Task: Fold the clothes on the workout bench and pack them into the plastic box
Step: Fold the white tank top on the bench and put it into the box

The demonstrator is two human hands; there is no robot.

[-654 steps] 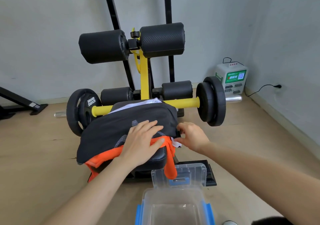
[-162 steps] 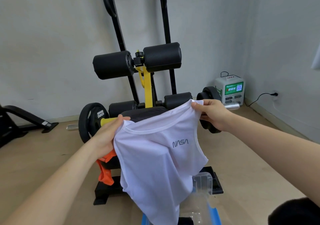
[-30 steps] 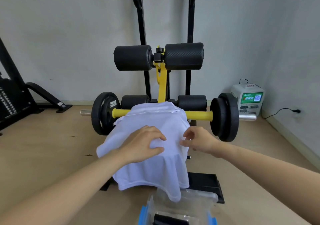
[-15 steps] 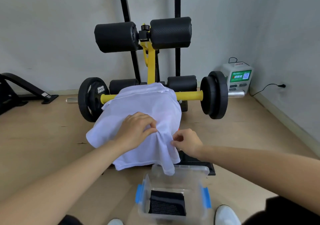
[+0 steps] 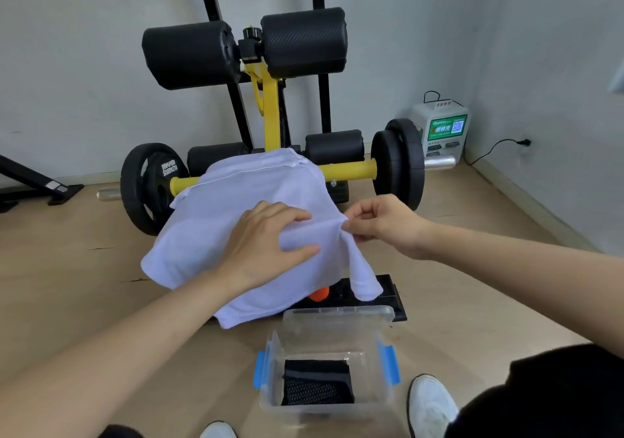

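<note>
one white shirt [image 5: 236, 201], loose and creased

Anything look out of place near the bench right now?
An orange garment pokes out under the white shirt, hanging low by the bench base, as if slipping off. Nothing else stands out.

Hands, two: left hand [image 5: 266, 245], right hand [image 5: 388, 225]. White shirt [image 5: 236, 201], one. Orange garment [image 5: 319, 294], one, only a scrap showing. Folded black garment [image 5: 317, 387], one. Clear plastic box [image 5: 383, 398], one; lid [image 5: 337, 317], one; blue latches [image 5: 259, 370], two. Black foam rollers [image 5: 189, 54], four: two large, two small. Weight plates [image 5: 145, 187], three: one left, two right. White shoes [image 5: 432, 400], two. Charging kiosk [image 5: 442, 127], one.
</note>
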